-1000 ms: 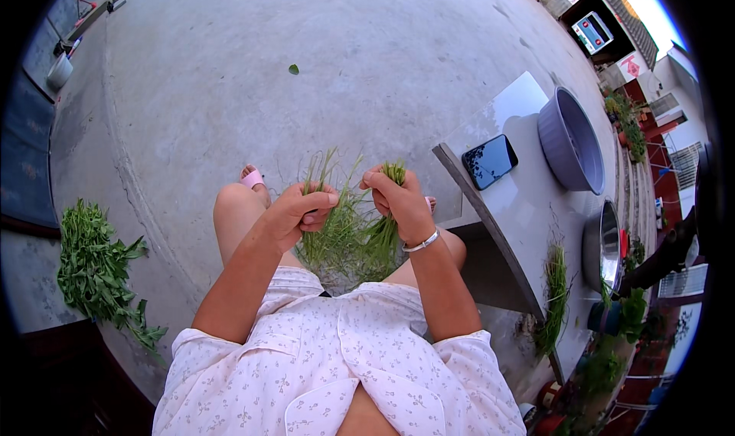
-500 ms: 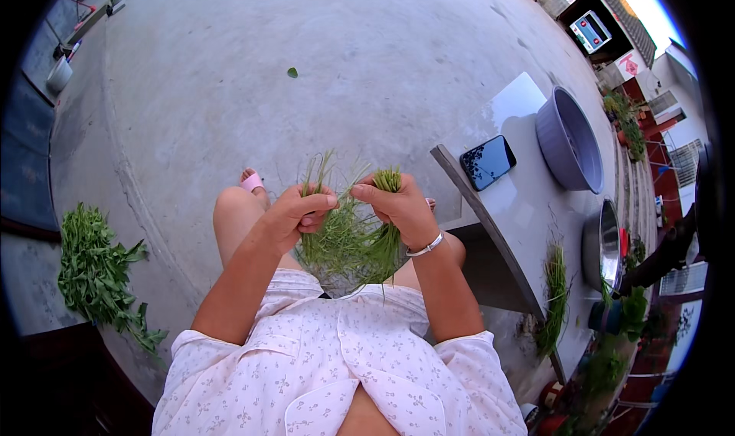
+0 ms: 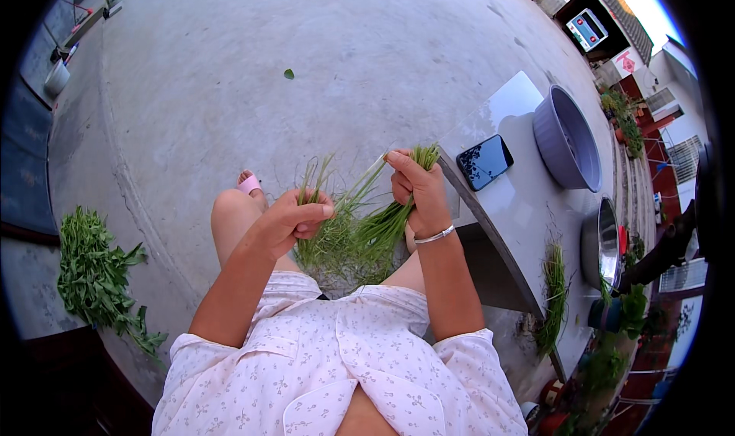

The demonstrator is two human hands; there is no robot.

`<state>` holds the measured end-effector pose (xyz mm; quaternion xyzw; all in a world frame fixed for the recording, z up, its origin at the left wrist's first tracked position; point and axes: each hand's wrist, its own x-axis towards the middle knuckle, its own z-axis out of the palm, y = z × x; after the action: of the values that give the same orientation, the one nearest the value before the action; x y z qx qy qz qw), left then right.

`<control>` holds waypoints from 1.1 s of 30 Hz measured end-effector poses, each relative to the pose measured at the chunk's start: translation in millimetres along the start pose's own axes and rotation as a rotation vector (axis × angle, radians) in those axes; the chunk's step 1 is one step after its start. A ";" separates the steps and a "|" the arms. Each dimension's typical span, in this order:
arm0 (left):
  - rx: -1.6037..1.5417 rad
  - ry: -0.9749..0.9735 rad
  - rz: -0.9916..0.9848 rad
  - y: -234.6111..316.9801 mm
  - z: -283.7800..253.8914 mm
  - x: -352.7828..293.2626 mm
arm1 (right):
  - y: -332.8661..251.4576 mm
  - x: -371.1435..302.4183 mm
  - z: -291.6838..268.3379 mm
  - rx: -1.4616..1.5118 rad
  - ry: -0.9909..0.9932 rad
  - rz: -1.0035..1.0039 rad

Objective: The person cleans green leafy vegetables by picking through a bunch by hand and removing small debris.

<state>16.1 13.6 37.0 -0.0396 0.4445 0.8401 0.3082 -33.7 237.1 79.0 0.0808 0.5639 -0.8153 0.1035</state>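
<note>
My right hand (image 3: 423,195) is closed around a bundle of thin, chive-like green stalks (image 3: 385,228), their cut ends showing above the fist and the long tops hanging down to the left. Its thumb and forefinger pinch a pale strand that slants down toward my left hand (image 3: 295,215). That hand is closed on a few loose, wispy green stalks (image 3: 318,174) sticking up past the fingers. Below and between the hands lies a tangle of thin green trimmings (image 3: 329,248) between my knees. A silver bracelet (image 3: 435,235) circles my right wrist.
To the right stands a grey table (image 3: 505,206) with a phone (image 3: 485,163), a purple basin (image 3: 563,141), a steel bowl (image 3: 599,241) and another bunch of green stalks (image 3: 553,298). Leafy greens (image 3: 96,264) lie on the floor at left. A single leaf (image 3: 289,74) rests on the concrete ahead.
My right hand has moved up and to the right with the bundle, away from my left hand, drawing a strand out between them. The left hand has barely moved.
</note>
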 end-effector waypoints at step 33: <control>-0.269 -0.135 -0.003 -3.6 -6.4 12.7 | 14.4 -7.5 12.3 -0.145 -0.162 0.071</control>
<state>6.5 16.3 26.2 -0.0247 0.3064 0.8924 0.3303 -22.9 221.2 72.2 0.0268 0.6082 -0.7719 0.1832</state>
